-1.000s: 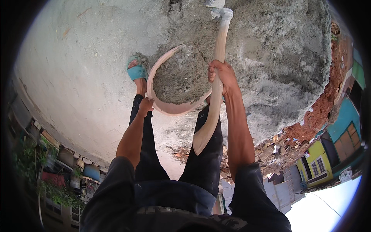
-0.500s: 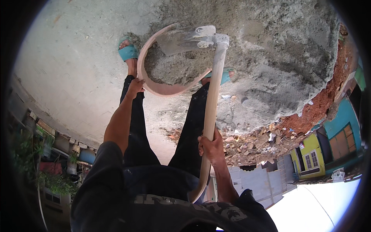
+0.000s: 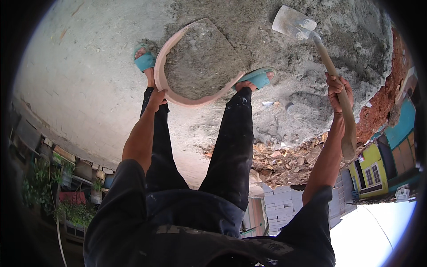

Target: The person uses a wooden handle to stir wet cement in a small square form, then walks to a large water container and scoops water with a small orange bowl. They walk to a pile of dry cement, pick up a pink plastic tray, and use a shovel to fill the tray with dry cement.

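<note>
On the ground between my feet lies a pinkish, open-fronted scoop pan, its curved rim toward me and its flat edge facing away. My left hand is closed on the near left part of that rim. Grey, sandy material covers the pan's inside; how deep it is I cannot tell. My right hand is wrapped round the wooden handle of a hoe, held out to the right. The hoe's dusty metal blade is over the grey pile, apart from the pan.
A broad grey sand or mortar heap spreads at the right, edged by reddish soil and broken rubble. Pale concrete ground lies left. My feet, in teal sandals, stand beside the pan.
The hoe has swung from over the pan out to the right, its blade lifted away from the pan's far edge. My left hand stays on the rim.
</note>
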Motion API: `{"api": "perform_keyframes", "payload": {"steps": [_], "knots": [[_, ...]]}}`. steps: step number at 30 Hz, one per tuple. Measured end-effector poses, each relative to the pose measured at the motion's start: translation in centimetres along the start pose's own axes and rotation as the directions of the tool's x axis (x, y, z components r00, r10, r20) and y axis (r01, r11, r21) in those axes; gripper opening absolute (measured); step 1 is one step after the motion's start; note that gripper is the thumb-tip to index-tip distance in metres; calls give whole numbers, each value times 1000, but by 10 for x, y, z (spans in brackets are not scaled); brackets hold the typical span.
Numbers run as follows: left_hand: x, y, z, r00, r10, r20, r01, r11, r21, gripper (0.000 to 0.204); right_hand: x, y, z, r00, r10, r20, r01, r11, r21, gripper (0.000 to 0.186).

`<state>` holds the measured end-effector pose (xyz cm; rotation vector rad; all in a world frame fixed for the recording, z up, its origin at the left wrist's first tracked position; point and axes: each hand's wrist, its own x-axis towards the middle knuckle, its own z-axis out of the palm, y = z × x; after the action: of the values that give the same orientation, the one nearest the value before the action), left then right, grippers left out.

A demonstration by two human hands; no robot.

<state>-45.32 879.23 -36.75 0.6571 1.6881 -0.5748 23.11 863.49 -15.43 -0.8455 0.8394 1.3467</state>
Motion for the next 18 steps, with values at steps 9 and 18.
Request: {"api": "perform_keyframes", "payload": {"steps": [9,18], "knots": [[18,18,-41,990,121,-77,-97,958,269,47,60,42,-74,810,-586,25,559,783,272,65],[21,63,-29,872,488,35,-488,864,124,57,196,375,-233,735,35,-677,-322,897,-304,43]]}}
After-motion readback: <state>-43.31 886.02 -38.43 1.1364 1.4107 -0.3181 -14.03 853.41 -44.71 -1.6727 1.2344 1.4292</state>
